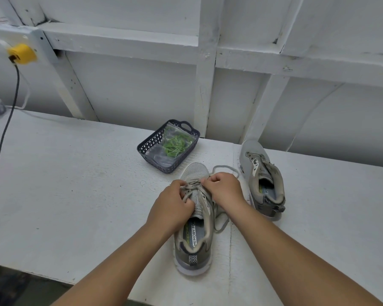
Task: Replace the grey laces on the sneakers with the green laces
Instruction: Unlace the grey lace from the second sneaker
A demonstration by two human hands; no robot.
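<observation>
Near sneaker [194, 235] at table [75, 173] edge, left hand [173, 206] and right hand [223, 191] both pinching its grey lace [195, 184]: soft, limp, light; best gripped by the tips; green laces [175, 145] bagged in basket [150, 142].

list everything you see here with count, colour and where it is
near sneaker: 1, grey, table front centre, grey lace still in
far sneaker: 1, grey, right of the near one, no lace visible
grey lace: 1, partly loosened, loops right of near sneaker
basket: 1, dark blue, behind near sneaker
bag: 1, clear, in basket, holds green laces
table: 1, white
plug: 1, yellow, on wall upper left
cable: 1, dark, hangs from plug
left hand: grip on lace over near sneaker
right hand: grip on lace, beside left hand
</observation>
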